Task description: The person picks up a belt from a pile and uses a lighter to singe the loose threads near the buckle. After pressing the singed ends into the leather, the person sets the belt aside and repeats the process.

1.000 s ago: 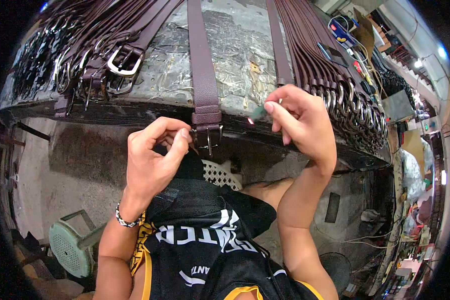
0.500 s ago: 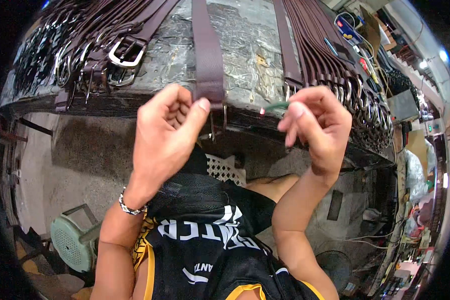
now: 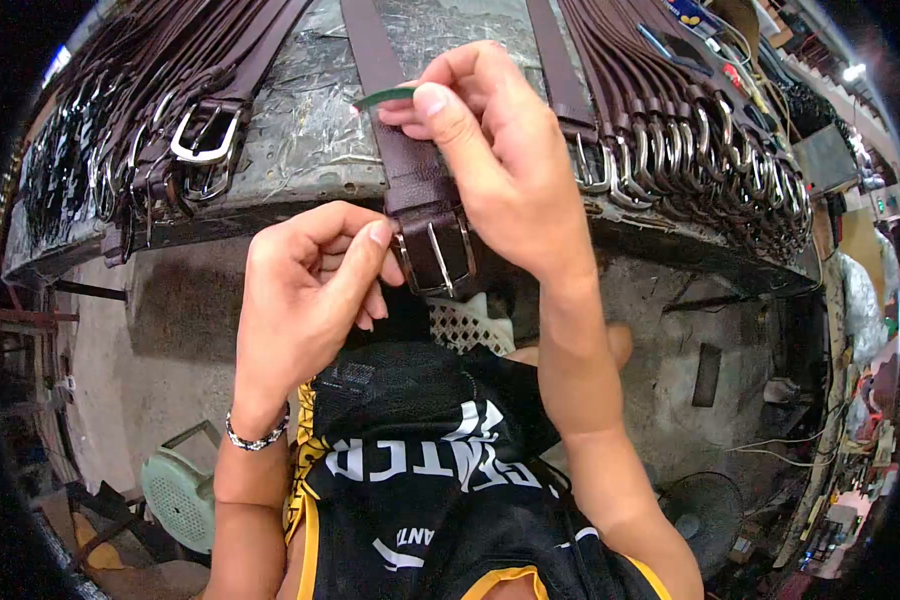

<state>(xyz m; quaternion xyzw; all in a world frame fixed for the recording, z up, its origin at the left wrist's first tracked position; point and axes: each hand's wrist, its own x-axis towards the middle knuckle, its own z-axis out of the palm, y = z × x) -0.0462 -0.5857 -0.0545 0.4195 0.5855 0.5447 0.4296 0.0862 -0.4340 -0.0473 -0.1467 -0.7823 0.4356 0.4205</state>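
A dark brown leather belt (image 3: pixel 417 172) runs down the middle of the bench, and its metal buckle (image 3: pixel 440 258) hangs over the front edge. My left hand (image 3: pixel 310 290) pinches the left side of the buckle between thumb and fingers. Above the belt, my right hand (image 3: pixel 505 165) is closed on a thin green strip (image 3: pixel 385 97), gripped between thumb and forefinger. The strip's free end points left across the belt, a little up from the buckle. Part of the belt is hidden behind the right fingers.
Many brown belts with buckles (image 3: pixel 690 165) lie in a row on the right of the worn bench (image 3: pixel 315 125). More belts (image 3: pixel 205 135) are bunched at the left. A green stool (image 3: pixel 178 500) stands on the floor at lower left, a fan (image 3: pixel 705 515) at lower right.
My right hand has moved left and up over the belt with the green strip. My left hand now grips the buckle, which hangs further out over the bench edge.
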